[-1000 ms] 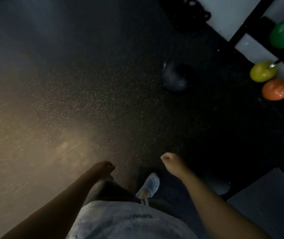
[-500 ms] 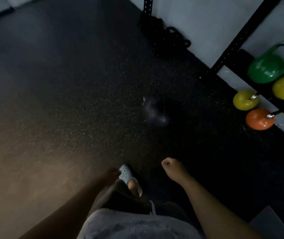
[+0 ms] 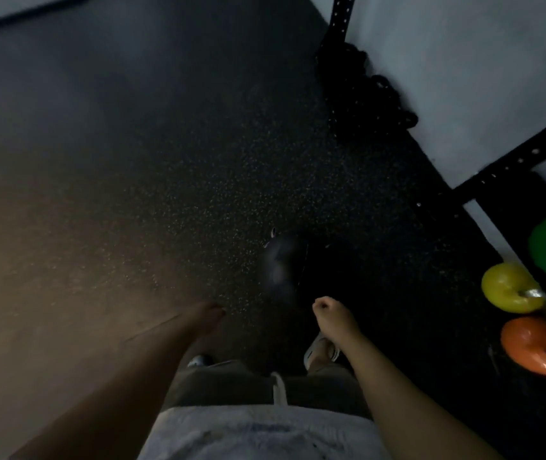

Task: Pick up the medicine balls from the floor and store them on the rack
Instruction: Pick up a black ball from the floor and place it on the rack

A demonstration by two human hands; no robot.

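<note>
Since half a second ago the ball (image 3: 281, 263) has come nearer to you: it sat well ahead of your feet, and now it lies on the floor (image 3: 165, 194) just in front of your right hand (image 3: 333, 315). The rack (image 3: 510, 161) and the kettlebells (image 3: 510, 287) have also slid lower and to the right in the view.

You are in the approach step; nothing is lifted yet. Your right hand is curled into a loose fist and holds nothing. Your left hand (image 3: 210, 315) is blurred and dark, so I cannot tell how its fingers lie; it seems to carry nothing.

I think the next move asks you to bend down and put both hands around the ball, one on each side, because it looks large and probably heavy.

The ball is round, black and dull, hard to separate from the dark floor. The floor is rubber with small pale speckles. The rack is black metal with holes, and the kettlebells are glossy yellow, orange and green.
</note>
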